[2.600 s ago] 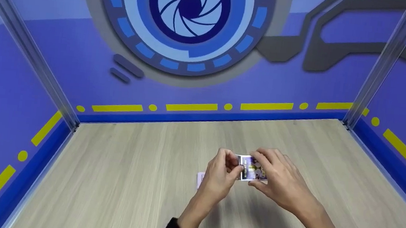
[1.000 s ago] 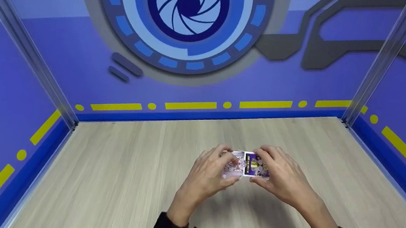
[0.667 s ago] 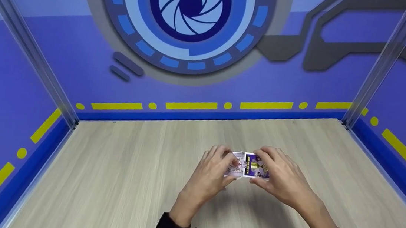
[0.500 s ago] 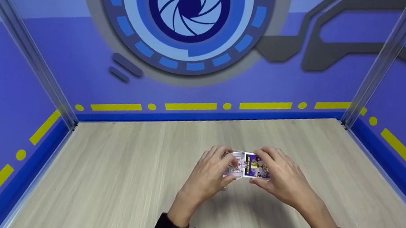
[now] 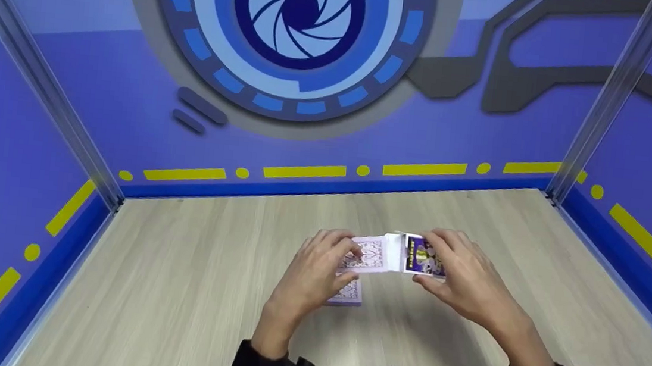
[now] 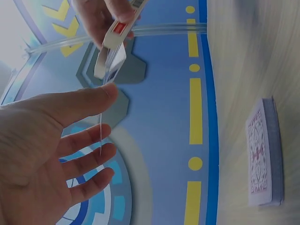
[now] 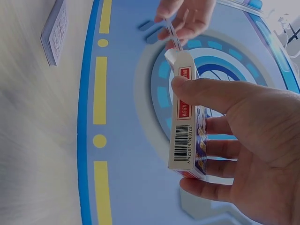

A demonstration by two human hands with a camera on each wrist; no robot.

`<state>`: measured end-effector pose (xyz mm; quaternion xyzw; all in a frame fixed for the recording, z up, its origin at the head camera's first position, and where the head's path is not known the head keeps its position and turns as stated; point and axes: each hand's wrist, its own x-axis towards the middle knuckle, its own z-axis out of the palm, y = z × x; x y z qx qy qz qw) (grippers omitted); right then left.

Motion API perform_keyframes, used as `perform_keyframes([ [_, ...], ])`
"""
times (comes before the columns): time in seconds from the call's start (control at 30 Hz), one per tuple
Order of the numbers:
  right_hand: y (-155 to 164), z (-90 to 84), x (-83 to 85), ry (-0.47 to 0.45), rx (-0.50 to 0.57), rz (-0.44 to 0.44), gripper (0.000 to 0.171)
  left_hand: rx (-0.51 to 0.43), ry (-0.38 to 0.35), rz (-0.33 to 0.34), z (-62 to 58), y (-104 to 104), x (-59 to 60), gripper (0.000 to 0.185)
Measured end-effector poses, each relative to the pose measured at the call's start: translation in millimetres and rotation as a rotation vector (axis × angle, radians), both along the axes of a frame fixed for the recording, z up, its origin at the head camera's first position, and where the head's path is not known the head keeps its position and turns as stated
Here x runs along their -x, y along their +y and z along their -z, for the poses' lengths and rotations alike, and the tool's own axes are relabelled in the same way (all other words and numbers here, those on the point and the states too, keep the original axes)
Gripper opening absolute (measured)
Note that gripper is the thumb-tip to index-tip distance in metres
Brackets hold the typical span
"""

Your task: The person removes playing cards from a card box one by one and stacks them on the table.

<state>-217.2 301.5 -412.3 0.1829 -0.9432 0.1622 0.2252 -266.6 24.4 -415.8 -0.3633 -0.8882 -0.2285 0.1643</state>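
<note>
My left hand (image 5: 307, 271) pinches a thin playing card (image 5: 373, 254) between thumb and fingers, its pink patterned back facing up. The card's right end lies at the white open flap (image 5: 395, 252) of a card box. My right hand (image 5: 469, 277) grips this box (image 5: 422, 254), thumb on one narrow side and fingers on the other. The right wrist view shows a barcode and red label on the white side of the box (image 7: 183, 136). Below my left hand, a stack of playing cards (image 5: 349, 293) lies on the table, partly hidden by that hand in the head view.
The wood-grain table (image 5: 202, 290) is bounded at the back by a blue printed wall (image 5: 317, 146) with yellow dashes. More blue panels stand at left and right, joined by metal corner posts (image 5: 599, 108).
My left hand has moved left with the card, which now shows much more of its back outside the box. My right hand has shifted slightly right with the box. The stack below has come into sight.
</note>
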Motion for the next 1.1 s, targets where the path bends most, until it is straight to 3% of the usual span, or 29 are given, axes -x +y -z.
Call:
perform_keyframes([
  [0.27, 9.4, -3.2, -1.6, 0.001, 0.039, 0.035, 0.070, -0.013, -0.097, -0.023, 3.5, -11.1, 8.3, 0.030],
  [0.5, 10.3, -4.7, -1.9, -0.008, 0.046, 0.036, 0.071, 0.024, -0.212, -0.055, 25.1, -14.6, 19.3, 0.027],
  [1.1, 8.5, -4.1, -1.4, -0.013, 0.027, 0.026, 0.070, 0.128, -0.320, -0.106, 58.5, -10.3, 30.1, 0.024],
])
